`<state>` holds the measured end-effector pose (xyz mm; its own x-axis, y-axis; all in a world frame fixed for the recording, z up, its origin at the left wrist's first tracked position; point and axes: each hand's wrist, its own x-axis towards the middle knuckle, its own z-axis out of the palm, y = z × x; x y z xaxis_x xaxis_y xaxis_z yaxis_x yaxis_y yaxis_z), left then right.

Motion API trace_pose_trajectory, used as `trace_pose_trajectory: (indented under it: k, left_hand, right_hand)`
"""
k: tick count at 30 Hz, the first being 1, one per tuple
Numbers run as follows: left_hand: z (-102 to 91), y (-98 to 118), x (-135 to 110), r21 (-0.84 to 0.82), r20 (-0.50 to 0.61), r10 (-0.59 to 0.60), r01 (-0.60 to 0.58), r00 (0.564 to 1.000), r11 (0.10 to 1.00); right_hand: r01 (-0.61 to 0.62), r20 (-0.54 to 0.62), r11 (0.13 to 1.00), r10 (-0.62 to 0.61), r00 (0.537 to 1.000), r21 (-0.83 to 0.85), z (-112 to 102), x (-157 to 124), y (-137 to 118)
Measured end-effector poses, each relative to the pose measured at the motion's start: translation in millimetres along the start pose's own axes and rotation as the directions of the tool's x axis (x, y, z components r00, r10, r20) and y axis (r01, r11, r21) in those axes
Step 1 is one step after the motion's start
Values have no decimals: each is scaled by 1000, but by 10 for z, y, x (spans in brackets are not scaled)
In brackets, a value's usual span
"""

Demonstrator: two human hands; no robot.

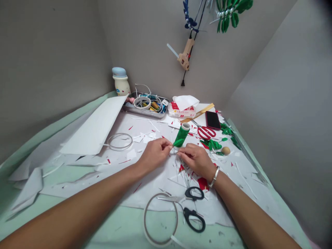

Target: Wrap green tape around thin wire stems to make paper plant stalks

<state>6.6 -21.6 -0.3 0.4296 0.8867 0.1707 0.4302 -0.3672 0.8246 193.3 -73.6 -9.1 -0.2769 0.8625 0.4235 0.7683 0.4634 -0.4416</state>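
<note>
My left hand (pixel 155 153) is closed in a pinch on a small green leaf piece (pixel 178 142) at its fingertips. My right hand (pixel 195 159) is closed just to the right of it, fingers curled over thin wires or strips on the white paper; what it grips is too small to name. A green roll (pixel 183 133) lies right behind the leaf. A silver bracelet (pixel 215 176) sits on my right wrist.
Black scissors (pixel 190 207) and a white ring of tape (pixel 160 221) lie near me. Red scissors (pixel 206 132), a phone (pixel 212 119), green leaves (pixel 213 144), a wooden bead (pixel 225 150), tissue pack (pixel 183 110), metal tray (pixel 146 109), bottle (pixel 120 83) and clear ring (pixel 119 141) are behind. A glue gun (pixel 185 56) hangs on the wall.
</note>
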Motion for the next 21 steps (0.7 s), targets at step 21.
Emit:
trace_pose_trajectory:
  k: [21]
  left_hand:
    - [-20,45,-119,540,276,329,-429,903,724]
  right_hand:
    - [38,-98,986,-22,995,160,-113,30,-18]
